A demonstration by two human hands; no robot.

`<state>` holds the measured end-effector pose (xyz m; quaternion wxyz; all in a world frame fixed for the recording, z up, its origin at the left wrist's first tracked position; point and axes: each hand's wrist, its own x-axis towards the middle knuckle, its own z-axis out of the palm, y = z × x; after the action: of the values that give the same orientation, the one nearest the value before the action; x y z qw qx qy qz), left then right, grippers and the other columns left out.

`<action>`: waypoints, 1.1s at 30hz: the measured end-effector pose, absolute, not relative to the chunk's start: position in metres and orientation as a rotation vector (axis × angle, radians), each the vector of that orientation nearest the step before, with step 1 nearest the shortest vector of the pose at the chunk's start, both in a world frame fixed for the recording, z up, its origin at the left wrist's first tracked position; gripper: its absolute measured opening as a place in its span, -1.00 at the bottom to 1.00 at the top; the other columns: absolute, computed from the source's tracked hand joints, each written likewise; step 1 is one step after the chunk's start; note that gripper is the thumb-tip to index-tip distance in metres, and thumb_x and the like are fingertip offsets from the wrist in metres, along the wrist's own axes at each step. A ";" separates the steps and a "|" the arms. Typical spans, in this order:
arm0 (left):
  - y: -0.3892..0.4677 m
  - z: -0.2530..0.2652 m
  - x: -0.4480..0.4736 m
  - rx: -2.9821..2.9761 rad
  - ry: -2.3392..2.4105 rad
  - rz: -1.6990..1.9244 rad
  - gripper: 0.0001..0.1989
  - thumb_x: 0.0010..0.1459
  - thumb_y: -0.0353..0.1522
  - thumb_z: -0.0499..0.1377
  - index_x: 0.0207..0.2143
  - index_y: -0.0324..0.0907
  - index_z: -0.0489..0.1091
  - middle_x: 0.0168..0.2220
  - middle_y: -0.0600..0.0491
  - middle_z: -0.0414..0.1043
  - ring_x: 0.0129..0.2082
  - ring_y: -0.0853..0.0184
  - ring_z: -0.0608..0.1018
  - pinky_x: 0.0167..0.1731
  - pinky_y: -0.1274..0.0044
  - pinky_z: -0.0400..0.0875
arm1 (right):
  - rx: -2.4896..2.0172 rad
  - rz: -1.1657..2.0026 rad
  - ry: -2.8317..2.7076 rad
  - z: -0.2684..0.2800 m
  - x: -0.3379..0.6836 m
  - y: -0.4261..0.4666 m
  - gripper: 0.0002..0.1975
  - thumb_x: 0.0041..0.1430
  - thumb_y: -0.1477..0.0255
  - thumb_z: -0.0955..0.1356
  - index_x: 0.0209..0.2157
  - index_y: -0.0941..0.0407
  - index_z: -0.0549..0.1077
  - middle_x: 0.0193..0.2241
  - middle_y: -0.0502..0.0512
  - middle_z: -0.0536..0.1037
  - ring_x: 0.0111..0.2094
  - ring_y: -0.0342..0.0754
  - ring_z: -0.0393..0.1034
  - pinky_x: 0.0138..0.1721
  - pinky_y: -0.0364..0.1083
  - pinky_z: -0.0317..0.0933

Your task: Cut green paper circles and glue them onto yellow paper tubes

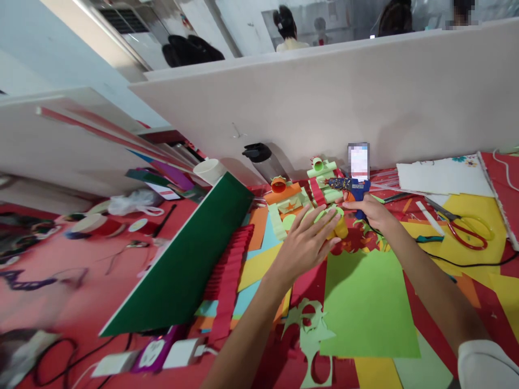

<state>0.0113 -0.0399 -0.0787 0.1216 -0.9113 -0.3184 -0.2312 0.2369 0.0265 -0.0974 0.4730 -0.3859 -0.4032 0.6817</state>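
Note:
My left hand (306, 240) is stretched out with its fingers extended over small green and yellow paper pieces. My right hand (372, 210) is closed around the handle of a blue glue gun (359, 188), whose speckled nozzle points left. Just behind the nozzle stands a light green paper figure (322, 172) made of rolled tubes, with a red strip. An orange and green paper figure (286, 197) with a star sits left of it. In front of my hands lies a sheet of green paper (368, 302) with a wavy far edge.
Scissors (466, 221) with red and yellow handles lie at the right. A phone (359, 162) leans against the white partition (324, 97). A green board (182, 265) slants at the left, near a purple power strip (154, 351). A dark-lidded bottle (263, 159) stands behind.

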 end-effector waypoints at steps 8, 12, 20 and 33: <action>-0.042 -0.073 0.005 -2.534 -1.011 -0.850 -0.33 0.42 -0.32 0.17 0.50 -0.04 0.06 0.35 -0.05 0.39 0.38 0.11 0.38 0.43 0.16 0.18 | -0.977 1.656 -0.983 -0.097 0.237 0.027 -0.67 -0.31 0.39 0.65 -0.40 0.10 0.63 -0.35 0.05 0.71 -0.29 0.05 0.60 -0.11 0.02 0.46; -0.045 -0.077 0.006 -2.576 -0.941 -0.804 -0.42 0.42 -0.31 0.18 0.43 0.02 0.19 0.34 -0.01 0.41 0.38 0.11 0.37 0.43 0.14 0.19 | -0.947 1.653 -1.006 -0.100 0.237 0.028 -0.67 -0.26 0.37 0.64 -0.37 0.10 0.63 -0.32 0.05 0.71 -0.22 0.06 0.61 -0.03 0.05 0.45; -0.044 -0.076 0.007 -2.585 -1.041 -0.849 -0.38 0.43 -0.29 0.15 0.47 0.08 0.10 0.35 -0.01 0.40 0.37 0.11 0.38 0.41 0.13 0.22 | -0.936 1.670 -0.976 -0.096 0.237 0.026 -0.66 -0.27 0.40 0.65 -0.37 0.08 0.63 -0.33 0.04 0.71 -0.25 0.05 0.61 -0.06 0.04 0.49; -0.047 -0.081 0.036 -2.645 -1.054 -0.582 -0.45 0.46 -0.14 0.08 0.43 -0.03 0.22 0.46 -0.02 0.20 0.46 0.03 0.24 0.46 0.04 0.04 | -0.958 1.651 -0.985 -0.093 0.240 0.026 -0.60 -0.33 0.37 0.66 -0.37 0.10 0.60 -0.34 0.07 0.70 -0.21 0.10 0.61 -0.13 0.03 0.50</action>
<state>0.0360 -0.0472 -0.0813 0.1175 -0.9038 -0.3602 -0.1988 0.2396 0.0255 -0.0934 0.4765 -0.3919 -0.4031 0.6759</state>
